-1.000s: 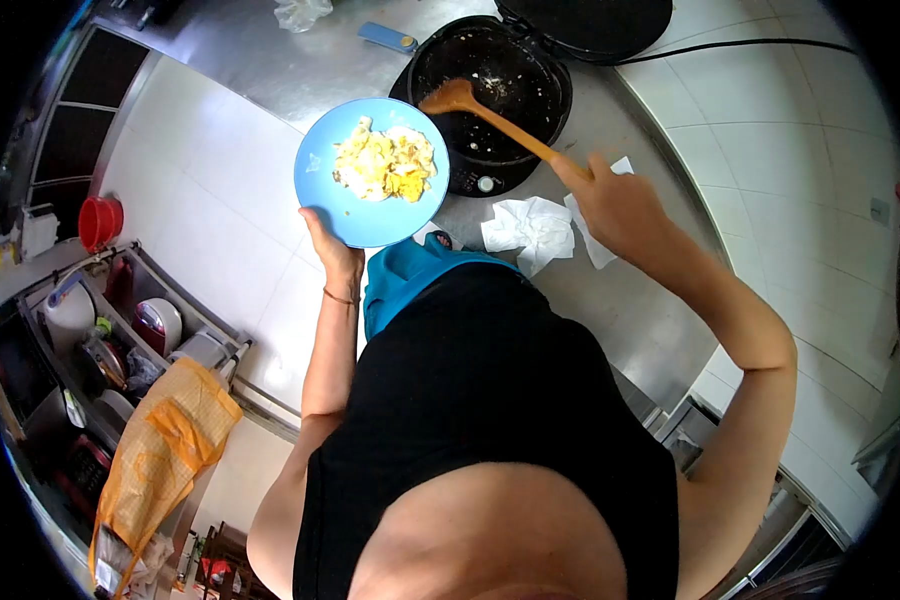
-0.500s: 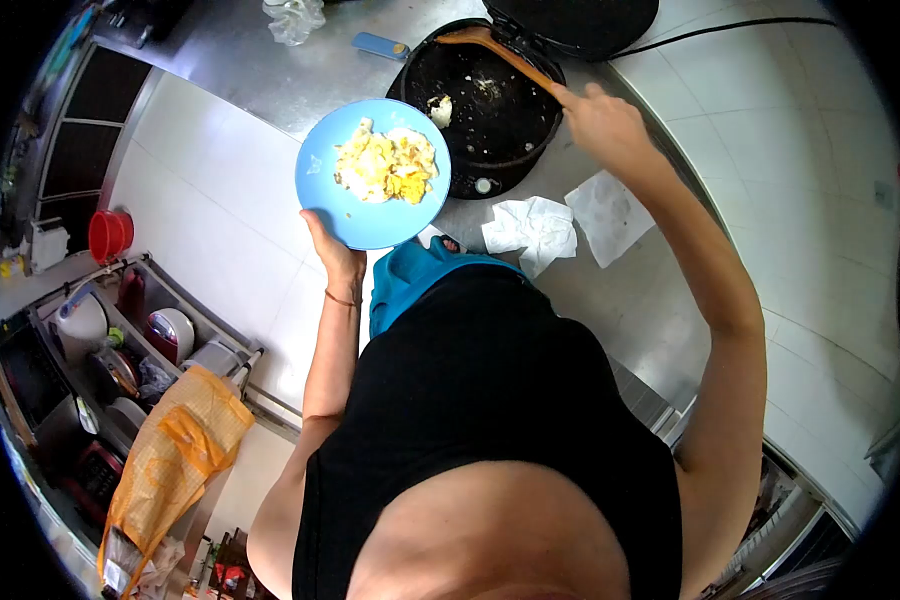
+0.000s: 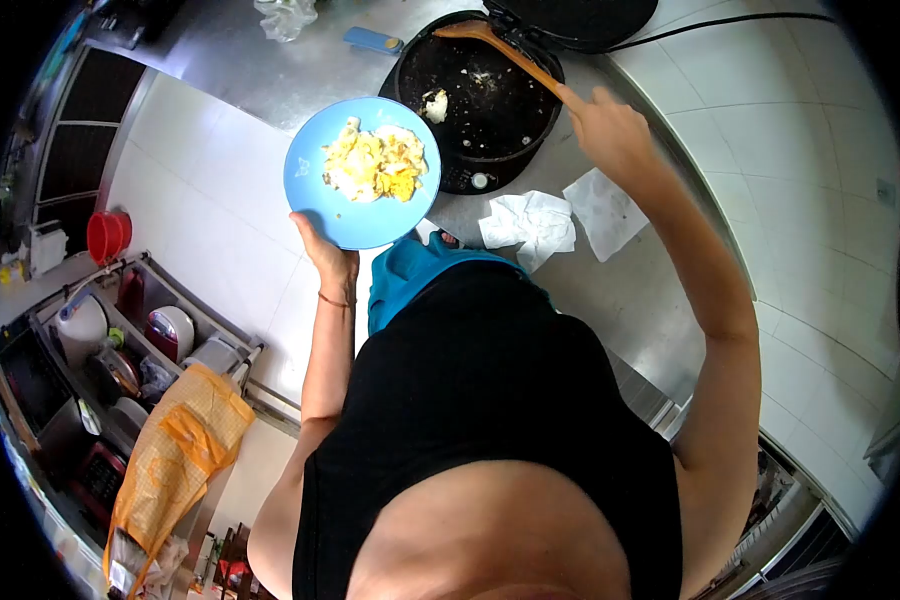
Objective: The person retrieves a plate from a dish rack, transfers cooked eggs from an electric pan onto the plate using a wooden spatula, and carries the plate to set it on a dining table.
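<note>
My left hand (image 3: pixel 327 254) grips the near edge of a blue plate (image 3: pixel 310 205), thumb on the rim and the other fingers hidden below. Scrambled egg (image 3: pixel 375 165) is heaped on the plate. In my right hand (image 3: pixel 610 132) is the handle of a wooden spatula (image 3: pixel 518 58), its blade resting toward the far left side of a black electric pan (image 3: pixel 490 120). One lump of egg (image 3: pixel 436 106) and small crumbs lie in the pan. The plate is held just left of the pan, beside its rim.
The pan's raised lid (image 3: pixel 580 18) stands at the back, with a black cord (image 3: pixel 720 28) running right. A blue-handled object (image 3: pixel 373 41) and a clear plastic bag (image 3: pixel 285 16) lie on the metal counter. Crumpled tissue (image 3: pixel 528 222) and a flat paper sheet (image 3: pixel 605 213) sit in front of the pan.
The plate and my left hand have shifted slightly left, away from the pan. My right hand has moved a little to the right and down, still holding the spatula.
</note>
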Demonstrator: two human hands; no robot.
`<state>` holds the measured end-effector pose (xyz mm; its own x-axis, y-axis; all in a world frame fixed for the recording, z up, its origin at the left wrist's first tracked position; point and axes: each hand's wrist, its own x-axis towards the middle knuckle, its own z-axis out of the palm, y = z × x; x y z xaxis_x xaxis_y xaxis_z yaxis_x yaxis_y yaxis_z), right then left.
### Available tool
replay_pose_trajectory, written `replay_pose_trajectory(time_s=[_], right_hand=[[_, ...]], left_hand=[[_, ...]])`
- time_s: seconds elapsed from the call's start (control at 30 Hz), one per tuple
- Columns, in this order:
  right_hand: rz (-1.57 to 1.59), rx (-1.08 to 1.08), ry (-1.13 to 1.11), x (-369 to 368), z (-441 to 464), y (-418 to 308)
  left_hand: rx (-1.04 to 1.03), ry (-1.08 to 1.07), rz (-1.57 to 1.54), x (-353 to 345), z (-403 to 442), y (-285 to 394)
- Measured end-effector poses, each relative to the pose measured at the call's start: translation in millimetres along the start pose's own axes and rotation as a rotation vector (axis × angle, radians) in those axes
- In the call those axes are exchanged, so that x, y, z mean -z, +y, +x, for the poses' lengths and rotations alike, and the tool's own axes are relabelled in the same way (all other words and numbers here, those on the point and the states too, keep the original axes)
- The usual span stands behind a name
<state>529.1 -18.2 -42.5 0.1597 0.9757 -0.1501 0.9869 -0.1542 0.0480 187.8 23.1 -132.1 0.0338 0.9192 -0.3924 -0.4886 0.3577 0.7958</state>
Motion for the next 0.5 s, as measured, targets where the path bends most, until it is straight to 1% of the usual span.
replay_pose_trajectory(time_s=[0.13, 0.37, 0.47, 0.5], right_hand=[[0.032, 0.007, -0.041, 12.2, -0.1, -4.8], [0.068, -0.051, -0.117, -0.3, -3.8, 2.8], [0.027, 0.018, -0.009, -10.4, -4.2, -0.2], [0.007, 0.03, -0.069, -6.1, -6.8, -1.5]], left_hand=[[-0.019, 0.007, -0.001, -1.7, 0.9, 0.2], [-0.01, 0.016, -0.007, -3.3, -0.1, 0.5], [-0.012, 0.019, 0.008, -3.2, -0.7, 2.7], [-0.011, 0.014, 0.014, -5.2, -1.5, 3.9]])
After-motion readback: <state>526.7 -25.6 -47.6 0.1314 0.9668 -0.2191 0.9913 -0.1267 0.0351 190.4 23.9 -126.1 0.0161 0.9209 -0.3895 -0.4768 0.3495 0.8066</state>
